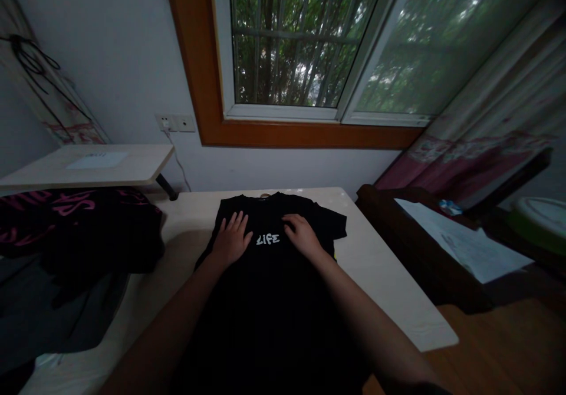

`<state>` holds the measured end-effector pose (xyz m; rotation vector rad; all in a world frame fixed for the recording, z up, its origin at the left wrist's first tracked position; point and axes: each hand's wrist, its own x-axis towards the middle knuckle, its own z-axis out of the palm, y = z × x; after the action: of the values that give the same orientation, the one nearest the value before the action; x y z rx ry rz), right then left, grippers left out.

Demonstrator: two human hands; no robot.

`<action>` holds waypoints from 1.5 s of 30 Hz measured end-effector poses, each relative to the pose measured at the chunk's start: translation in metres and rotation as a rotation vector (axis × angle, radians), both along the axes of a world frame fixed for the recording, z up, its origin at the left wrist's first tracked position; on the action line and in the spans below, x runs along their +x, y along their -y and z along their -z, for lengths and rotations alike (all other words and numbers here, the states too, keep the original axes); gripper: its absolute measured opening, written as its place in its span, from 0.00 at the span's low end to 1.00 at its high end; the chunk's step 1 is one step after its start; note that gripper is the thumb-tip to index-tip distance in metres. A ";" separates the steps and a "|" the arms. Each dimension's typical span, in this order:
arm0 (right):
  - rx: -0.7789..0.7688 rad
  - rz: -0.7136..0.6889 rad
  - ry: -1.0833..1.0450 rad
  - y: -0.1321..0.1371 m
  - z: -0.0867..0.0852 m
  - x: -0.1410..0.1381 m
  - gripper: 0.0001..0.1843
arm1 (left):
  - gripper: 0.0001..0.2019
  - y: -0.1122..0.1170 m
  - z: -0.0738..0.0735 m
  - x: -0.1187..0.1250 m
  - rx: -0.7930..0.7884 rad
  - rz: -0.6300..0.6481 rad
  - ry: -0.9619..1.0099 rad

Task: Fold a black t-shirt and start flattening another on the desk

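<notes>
A black T-shirt (270,215) lies spread on the pale table, its collar toward the wall and small white lettering on its chest. My left hand (232,240) rests flat on the shirt to the left of the lettering, fingers apart. To the right of the lettering, my right hand (302,233) lies on the cloth with its fingers slightly bent and holding nothing I can see. One short sleeve sticks out on the right; on the left side no sleeve shows spread out. The lower part of the shirt merges with dark clothing near my body.
Dark clothes, some with pink print, are heaped on the left of the table (367,253) beneath a small raised shelf (145,168). A window (305,41) and a wall socket (174,123) are behind. At right, papers (460,239) lie on dark furniture beside a curtain.
</notes>
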<state>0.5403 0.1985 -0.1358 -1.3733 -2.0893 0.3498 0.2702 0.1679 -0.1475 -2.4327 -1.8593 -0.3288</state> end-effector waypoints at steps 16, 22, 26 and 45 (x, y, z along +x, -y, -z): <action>-0.018 0.273 0.491 -0.001 0.019 0.052 0.31 | 0.32 -0.016 0.002 -0.015 0.059 -0.049 0.032; 0.014 0.320 0.467 0.009 0.018 0.035 0.29 | 0.32 -0.013 0.000 -0.015 0.052 -0.051 0.046; 0.025 0.300 0.444 0.014 0.017 0.024 0.28 | 0.30 -0.005 -0.001 -0.020 0.059 -0.079 0.028; 0.008 0.276 0.418 0.019 0.010 0.023 0.27 | 0.21 -0.001 0.001 -0.071 0.109 -0.264 0.257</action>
<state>0.5636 0.1799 -0.1457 -1.8260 -2.1712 -0.0684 0.1989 0.1691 -0.1486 -2.1246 -2.1666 -0.7311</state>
